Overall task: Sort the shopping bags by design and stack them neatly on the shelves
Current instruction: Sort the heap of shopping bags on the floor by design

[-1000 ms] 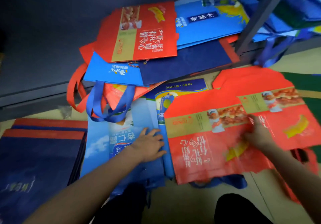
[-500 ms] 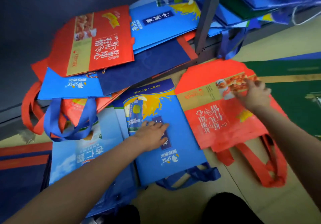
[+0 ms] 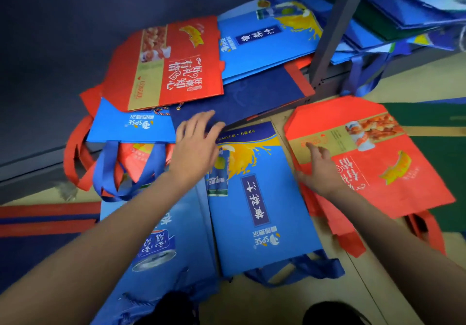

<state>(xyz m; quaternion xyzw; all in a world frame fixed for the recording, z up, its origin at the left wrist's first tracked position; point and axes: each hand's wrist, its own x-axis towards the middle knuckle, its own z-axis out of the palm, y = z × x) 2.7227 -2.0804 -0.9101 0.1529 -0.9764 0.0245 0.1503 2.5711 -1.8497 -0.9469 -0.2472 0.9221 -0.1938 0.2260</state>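
Both hands lie flat with fingers spread, holding nothing: left hand (image 3: 195,145) reaches over the dark navy fabric bag (image 3: 242,98), apparently to sort it, right hand (image 3: 319,171) steadies the red printed fabric bag (image 3: 393,173) on the floor.

A tan floor (image 3: 365,282) meets a dark grey wall (image 3: 63,47) beside a grey metal shelf post (image 3: 335,29).

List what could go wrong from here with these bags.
1. The left hand reaches toward the dark navy bag, which lies under the red bag on the shelf; pulling it may drag that pile askew.
2. Loose blue handles and red handles hang off the shelf edge and could snag.
3. The right hand rests open on the red floor bag; without a grip it may slide.
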